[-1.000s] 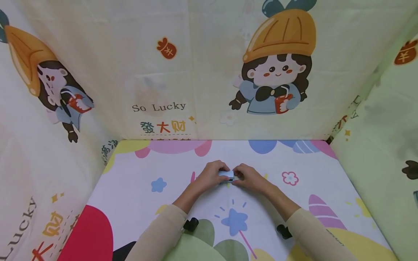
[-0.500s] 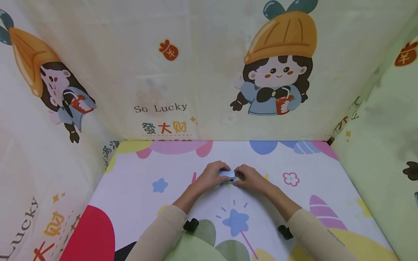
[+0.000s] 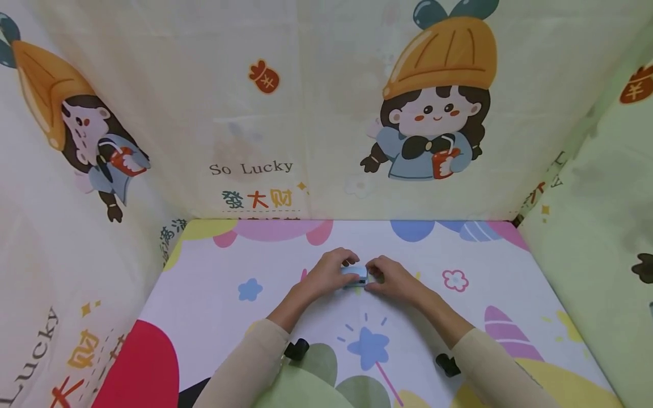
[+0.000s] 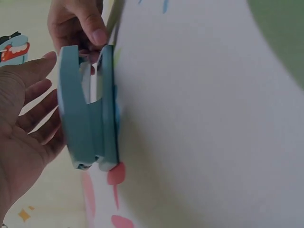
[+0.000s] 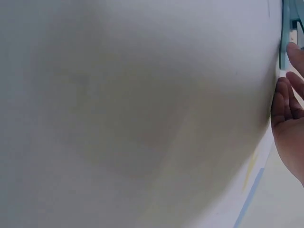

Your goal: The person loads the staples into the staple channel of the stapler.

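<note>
A light blue stapler (image 3: 361,271) stands on the table at mid-distance, its front end facing right. In the left wrist view the stapler (image 4: 73,111) has a gap between its upper arm and base, with metal showing inside. My left hand (image 3: 326,276) is at its rear half, thumb on the near side, fingers loosely spread and raised behind. Bent fingers of my right hand (image 3: 391,277) pinch around the stapler's front end. The thumb of that right hand (image 4: 78,21) lies at the tip of the base; part of its fingers is hidden behind the stapler.
The table (image 3: 204,306) has a white cloth with printed stars, flowers and coloured shapes. A patterned cream curtain (image 3: 326,130) closes off the back and both sides. Small black devices (image 3: 297,349) sit under both wrists.
My left hand's fingers have lifted and loosened from the top of the stapler. The right hand stays at the front end, and the stapler stays about where it was.
</note>
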`<action>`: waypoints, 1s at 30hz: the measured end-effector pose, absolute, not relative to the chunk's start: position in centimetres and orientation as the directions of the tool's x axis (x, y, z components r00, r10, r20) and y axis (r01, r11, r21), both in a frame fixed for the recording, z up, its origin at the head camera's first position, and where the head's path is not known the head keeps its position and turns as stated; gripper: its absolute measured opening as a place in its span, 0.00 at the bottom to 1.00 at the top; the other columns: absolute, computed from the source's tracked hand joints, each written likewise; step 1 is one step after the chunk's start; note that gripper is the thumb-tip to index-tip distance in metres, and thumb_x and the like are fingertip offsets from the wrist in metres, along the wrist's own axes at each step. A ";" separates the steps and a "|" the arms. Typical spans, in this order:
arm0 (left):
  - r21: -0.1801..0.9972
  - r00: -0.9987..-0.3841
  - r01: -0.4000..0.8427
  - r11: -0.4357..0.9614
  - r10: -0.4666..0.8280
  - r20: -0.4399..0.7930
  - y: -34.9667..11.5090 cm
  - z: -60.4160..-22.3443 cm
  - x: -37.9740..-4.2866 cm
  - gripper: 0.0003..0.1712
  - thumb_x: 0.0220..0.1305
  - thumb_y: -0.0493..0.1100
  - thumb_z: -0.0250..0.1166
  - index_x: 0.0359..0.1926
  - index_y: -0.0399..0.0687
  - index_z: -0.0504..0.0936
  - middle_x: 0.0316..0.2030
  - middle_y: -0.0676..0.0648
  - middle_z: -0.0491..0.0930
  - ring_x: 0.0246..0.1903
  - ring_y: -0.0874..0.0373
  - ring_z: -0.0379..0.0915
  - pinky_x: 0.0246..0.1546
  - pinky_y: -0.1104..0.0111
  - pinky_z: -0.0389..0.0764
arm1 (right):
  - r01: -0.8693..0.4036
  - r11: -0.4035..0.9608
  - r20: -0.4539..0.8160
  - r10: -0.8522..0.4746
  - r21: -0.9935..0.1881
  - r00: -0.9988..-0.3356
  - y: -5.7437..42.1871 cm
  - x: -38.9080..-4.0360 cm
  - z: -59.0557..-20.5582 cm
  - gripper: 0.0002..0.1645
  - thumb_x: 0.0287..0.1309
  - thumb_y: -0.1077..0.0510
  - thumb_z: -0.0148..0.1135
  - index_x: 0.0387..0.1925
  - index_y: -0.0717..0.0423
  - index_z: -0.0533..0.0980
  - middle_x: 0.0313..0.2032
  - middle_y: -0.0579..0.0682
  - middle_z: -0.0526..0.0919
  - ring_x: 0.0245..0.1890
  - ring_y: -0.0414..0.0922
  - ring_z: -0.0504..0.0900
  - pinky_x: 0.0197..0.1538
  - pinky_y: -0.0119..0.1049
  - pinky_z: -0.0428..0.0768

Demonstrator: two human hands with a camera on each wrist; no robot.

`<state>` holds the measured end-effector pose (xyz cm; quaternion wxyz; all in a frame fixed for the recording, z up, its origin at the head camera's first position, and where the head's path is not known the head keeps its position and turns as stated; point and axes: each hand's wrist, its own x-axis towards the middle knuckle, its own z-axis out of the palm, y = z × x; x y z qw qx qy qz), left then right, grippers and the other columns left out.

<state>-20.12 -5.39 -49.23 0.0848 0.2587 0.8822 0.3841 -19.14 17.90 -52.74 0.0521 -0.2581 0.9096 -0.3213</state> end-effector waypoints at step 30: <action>0.359 -0.922 0.382 0.852 0.322 0.217 -15.6 -45.9 -18.1 0.40 0.69 0.55 0.68 0.74 0.42 0.68 0.74 0.36 0.66 0.76 0.38 0.57 0.74 0.43 0.62 | -0.450 0.817 0.297 -0.357 -0.359 -0.886 24.7 -17.3 -45.9 0.28 0.69 0.55 0.65 0.65 0.63 0.73 0.62 0.62 0.77 0.64 0.62 0.75 0.67 0.60 0.72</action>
